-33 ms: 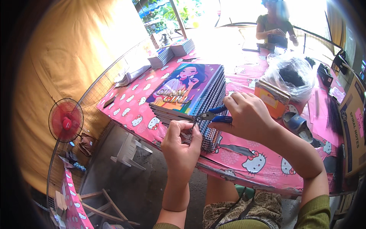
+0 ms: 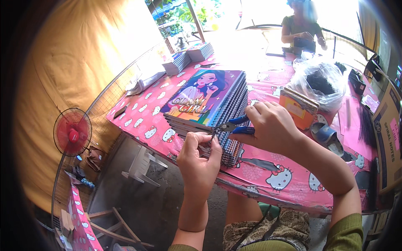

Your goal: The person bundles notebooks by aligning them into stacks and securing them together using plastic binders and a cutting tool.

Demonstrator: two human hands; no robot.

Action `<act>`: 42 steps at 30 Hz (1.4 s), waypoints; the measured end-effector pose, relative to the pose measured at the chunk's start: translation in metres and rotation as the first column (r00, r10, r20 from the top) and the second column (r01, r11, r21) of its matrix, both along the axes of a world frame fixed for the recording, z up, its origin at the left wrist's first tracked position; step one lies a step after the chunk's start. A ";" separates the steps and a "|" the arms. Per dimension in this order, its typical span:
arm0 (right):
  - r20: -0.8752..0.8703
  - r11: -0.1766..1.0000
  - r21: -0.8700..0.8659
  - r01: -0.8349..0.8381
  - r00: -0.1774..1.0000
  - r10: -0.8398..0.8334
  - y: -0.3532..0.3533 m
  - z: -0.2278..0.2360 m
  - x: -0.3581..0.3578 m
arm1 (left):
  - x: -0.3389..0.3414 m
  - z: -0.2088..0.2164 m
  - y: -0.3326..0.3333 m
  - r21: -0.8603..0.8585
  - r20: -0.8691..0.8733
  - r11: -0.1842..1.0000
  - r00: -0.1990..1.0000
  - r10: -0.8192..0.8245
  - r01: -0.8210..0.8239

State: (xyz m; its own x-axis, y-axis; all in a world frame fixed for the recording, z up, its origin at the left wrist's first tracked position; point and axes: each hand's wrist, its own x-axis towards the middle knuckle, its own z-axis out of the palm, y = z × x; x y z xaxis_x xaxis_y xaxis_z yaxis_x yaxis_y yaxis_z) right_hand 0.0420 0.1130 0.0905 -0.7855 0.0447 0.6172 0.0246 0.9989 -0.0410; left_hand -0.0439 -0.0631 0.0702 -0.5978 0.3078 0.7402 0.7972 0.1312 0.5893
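Note:
A stack of spiral notebooks (image 2: 205,96) lies on the pink table, the top one with a colourful cartoon cover and its coil along the right part of the stack. My right hand (image 2: 270,123) is closed round the blue handles of a pair of pliers (image 2: 228,126). The jaws point left and rest by the near corner of the stack, next to the coil end. Just below the jaws, my left hand (image 2: 200,152) pinches thumb and forefinger together at that same corner. A tiny dark bit shows at the fingertips, too small to name.
A clear plastic bag (image 2: 320,81) of black coils and an orange box (image 2: 298,108) stand on the right. More notebooks (image 2: 188,58) are stacked at the far left. A cardboard carton (image 2: 387,138) borders the right side. Across the table sits another person (image 2: 301,33). A red fan (image 2: 73,134) is left.

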 end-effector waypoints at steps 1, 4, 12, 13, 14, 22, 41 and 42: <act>0.069 0.998 -0.068 0.007 0.998 -0.002 -0.002 0.000 -0.002 | 0.000 0.000 0.001 0.013 -0.001 1.000 1.000 0.002 -0.002; 0.215 0.976 -0.205 0.070 0.976 -0.025 -0.009 0.000 -0.001 | 0.002 -0.003 0.002 0.004 0.040 1.000 0.999 0.019 -0.019; -0.090 0.995 0.026 0.092 0.992 -0.089 -0.005 -0.019 0.004 | 0.002 -0.009 0.005 0.084 0.081 0.996 0.997 -0.019 0.013; -0.082 0.995 0.044 0.091 0.993 -0.087 -0.005 -0.016 0.004 | 0.000 -0.010 0.005 0.093 0.093 0.995 0.995 -0.028 0.019; -0.074 0.994 0.062 0.090 0.994 -0.085 -0.005 -0.012 0.004 | 0.000 -0.010 0.004 0.102 0.106 0.995 0.994 -0.035 0.025; -0.091 0.990 0.079 0.114 0.990 -0.107 -0.010 -0.004 0.008 | 0.003 -0.006 0.002 0.097 0.169 0.994 0.984 -0.058 0.042; -0.068 0.998 0.005 0.069 0.995 -0.068 -0.002 -0.015 0.010 | 0.001 -0.002 0.001 0.143 0.251 0.983 0.956 -0.152 0.118; -0.166 0.994 0.089 0.061 0.985 -0.046 -0.001 -0.019 0.009 | 0.003 -0.002 0.002 0.130 0.272 0.985 0.951 -0.147 0.114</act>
State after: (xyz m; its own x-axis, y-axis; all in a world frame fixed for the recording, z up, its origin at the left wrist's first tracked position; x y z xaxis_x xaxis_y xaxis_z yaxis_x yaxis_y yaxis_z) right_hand 0.0510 0.1117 0.0717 -0.6718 0.0203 0.7404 0.0790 0.9959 0.0443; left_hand -0.0411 -0.0608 0.0681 -0.7460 0.3221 0.5829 0.6037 -0.0424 0.7961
